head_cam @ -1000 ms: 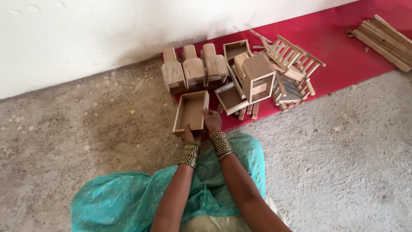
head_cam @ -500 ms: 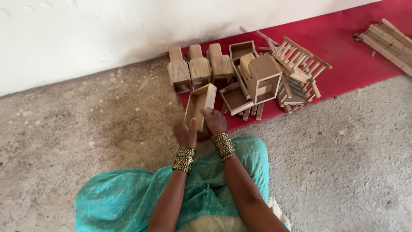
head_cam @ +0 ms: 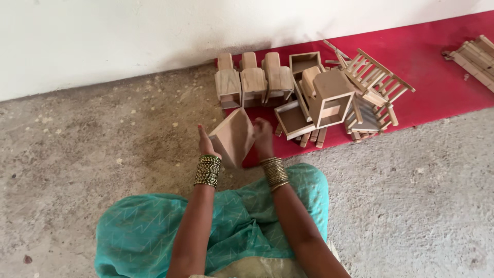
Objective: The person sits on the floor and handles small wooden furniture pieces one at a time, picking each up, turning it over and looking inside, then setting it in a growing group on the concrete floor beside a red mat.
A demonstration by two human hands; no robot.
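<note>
We now have the small wooden box (head_cam: 234,136) tipped up on edge between our hands, where a second ago it lay flat and open side up on the floor. It has also come nearer to us and sits just in front of our knees, at the near edge of the red mat (head_cam: 437,67). That tells us the work has moved from picking the piece out to turning it over for a look at its other faces.

Our left hand (head_cam: 207,146) stands beside the box's left edge with the thumb up and the palm against the wood. Our right hand (head_cam: 263,136) is curled round the right edge, fingers closed on it. Both wrists carry stacks of bangles (head_cam: 208,171).

Beyond the box, three chair-like wooden blocks (head_cam: 252,80) stand in a row by the white wall (head_cam: 128,36), and to their right lies a heap of open frames and slatted pieces (head_cam: 339,98).

The box is blurred by its motion, so we cannot tell which face points at us. The fingertips behind it are hidden, and more slats (head_cam: 476,54) at the far right are cut off.
</note>
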